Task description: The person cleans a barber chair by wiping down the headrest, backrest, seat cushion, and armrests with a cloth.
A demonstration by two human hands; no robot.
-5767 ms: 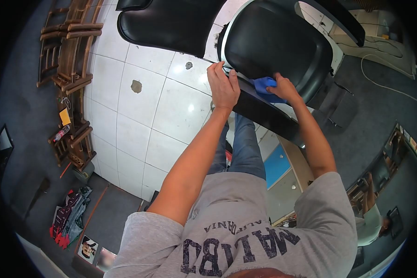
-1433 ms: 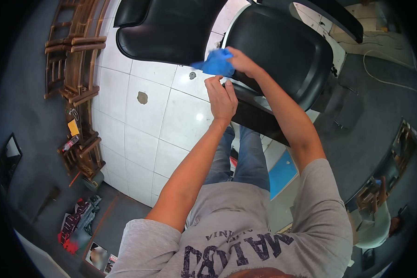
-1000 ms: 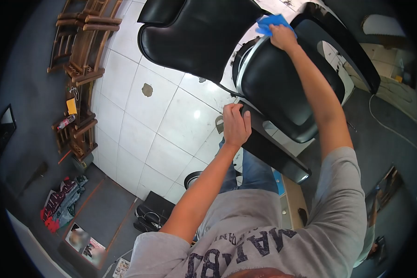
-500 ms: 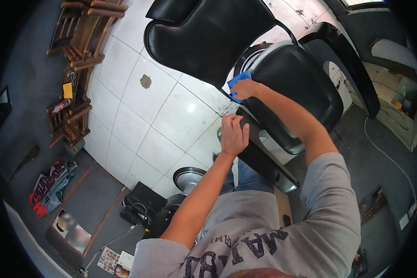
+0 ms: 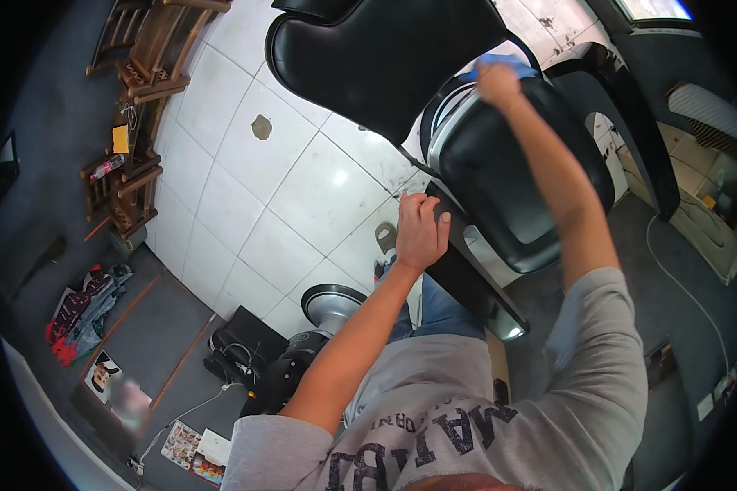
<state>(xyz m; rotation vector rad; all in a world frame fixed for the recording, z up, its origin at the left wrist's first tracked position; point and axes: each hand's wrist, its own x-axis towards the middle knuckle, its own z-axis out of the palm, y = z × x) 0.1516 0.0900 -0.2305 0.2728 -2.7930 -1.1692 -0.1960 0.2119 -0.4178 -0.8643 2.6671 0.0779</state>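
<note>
A black salon chair has a padded seat (image 5: 524,176), a tilted backrest (image 5: 377,61) and two armrests. My right hand (image 5: 495,83), smeared by motion, is closed on a blue cloth (image 5: 512,62) at the back edge of the seat, near the gap below the backrest. My left hand (image 5: 422,233) is on the end of the near armrest (image 5: 471,278), with its fingers bent over it and the thumb apart. The far armrest (image 5: 630,123) stands beyond the seat, untouched.
White floor tiles (image 5: 291,192) with dark smudges lie left of the chair. Wooden chairs (image 5: 151,61) line the left side. A round metal base (image 5: 332,307) and black equipment (image 5: 250,352) with a cord are close to my left arm. A light cabinet (image 5: 700,233) stands at right.
My right hand has moved the blue cloth away from me and rightward, from the seat's near back corner along its back edge. My left hand stays on the armrest.
</note>
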